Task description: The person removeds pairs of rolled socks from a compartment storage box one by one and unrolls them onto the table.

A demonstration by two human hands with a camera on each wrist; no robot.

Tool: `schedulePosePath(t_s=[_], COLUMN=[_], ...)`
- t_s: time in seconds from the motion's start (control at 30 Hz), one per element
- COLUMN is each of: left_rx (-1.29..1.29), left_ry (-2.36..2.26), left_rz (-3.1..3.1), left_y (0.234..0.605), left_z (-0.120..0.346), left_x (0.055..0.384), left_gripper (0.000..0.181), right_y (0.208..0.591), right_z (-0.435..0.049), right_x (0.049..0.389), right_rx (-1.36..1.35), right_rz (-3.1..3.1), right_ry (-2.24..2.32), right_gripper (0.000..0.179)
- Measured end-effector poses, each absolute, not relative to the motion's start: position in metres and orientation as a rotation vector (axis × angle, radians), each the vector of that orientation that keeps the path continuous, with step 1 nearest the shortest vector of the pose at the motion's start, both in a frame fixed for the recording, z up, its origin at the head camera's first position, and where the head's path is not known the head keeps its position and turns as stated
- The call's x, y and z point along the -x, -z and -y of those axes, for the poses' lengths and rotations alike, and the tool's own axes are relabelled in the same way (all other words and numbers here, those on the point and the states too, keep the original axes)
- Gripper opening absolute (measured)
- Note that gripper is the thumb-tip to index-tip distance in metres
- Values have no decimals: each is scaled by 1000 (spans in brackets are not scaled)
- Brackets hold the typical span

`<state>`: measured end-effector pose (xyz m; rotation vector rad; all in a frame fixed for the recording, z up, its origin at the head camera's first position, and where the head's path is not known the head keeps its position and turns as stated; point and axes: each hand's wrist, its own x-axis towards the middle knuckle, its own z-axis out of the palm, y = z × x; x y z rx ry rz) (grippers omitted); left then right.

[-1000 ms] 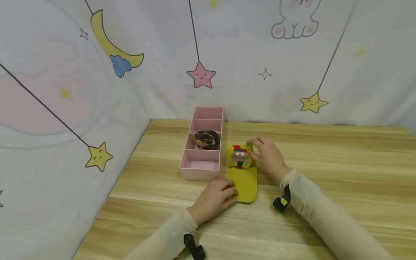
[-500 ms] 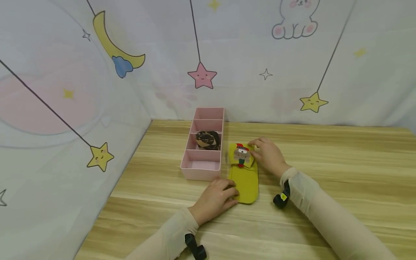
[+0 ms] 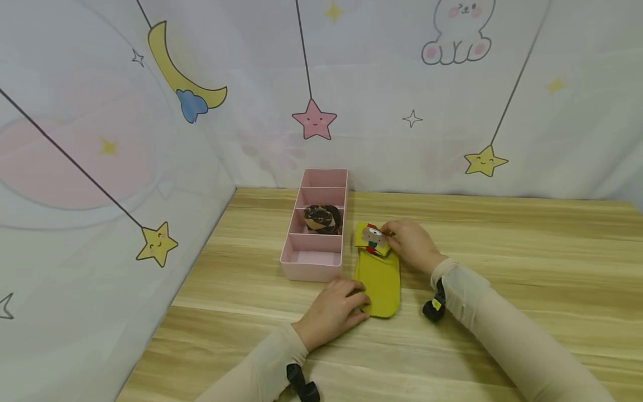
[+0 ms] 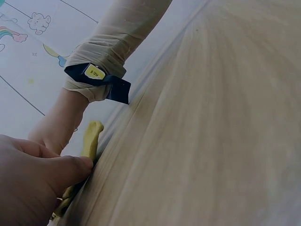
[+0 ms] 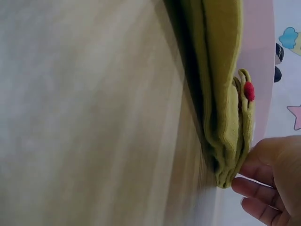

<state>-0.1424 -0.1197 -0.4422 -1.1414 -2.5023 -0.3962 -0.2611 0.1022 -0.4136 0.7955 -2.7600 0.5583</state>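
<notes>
Mustard-yellow socks (image 3: 380,287) lie flat on the table, layered, their far end folded over toward me. A bear face with red and green shows on the folded part. My right hand (image 3: 414,245) pinches the right side of that fold between thumb and fingers; in the right wrist view the stacked layers of the socks (image 5: 221,84) reach my fingertips. Lower down, my left hand (image 3: 332,312) rests its loosely bent fingers on the near left edge. In the left wrist view, my left thumb (image 4: 70,172) lies along the edge of the socks (image 4: 91,139).
A pink divided box (image 3: 311,272) stands just left of the socks, with a dark, brown-patterned rolled bundle (image 3: 321,219) in one compartment. The wooden table (image 3: 527,268) meets a printed cloth backdrop (image 3: 372,151) behind and on the left.
The folded part with the bear has turned over further toward me and looks shorter. My right hand has shifted slightly with it; my left hand stays at the near end.
</notes>
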Motion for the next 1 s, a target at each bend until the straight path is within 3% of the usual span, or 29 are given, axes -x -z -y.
schedulePosePath(t_s=[0.17, 0.47, 1.0], left_rx=[1138, 1133, 1123], left_ry=[392, 398, 380], left_rz=[2498, 2503, 2556], left_y=[442, 441, 442], left_z=[120, 120, 118], left_x=[142, 143, 144], left_gripper=[19, 19, 18], right_y=[413, 406, 408], right_z=[-106, -111, -109], right_x=[262, 256, 256], right_rx=[-849, -1045, -1031], right_rz=[2791, 2837, 2816], right_ry=[-574, -402, -300], right_gripper=[24, 48, 42])
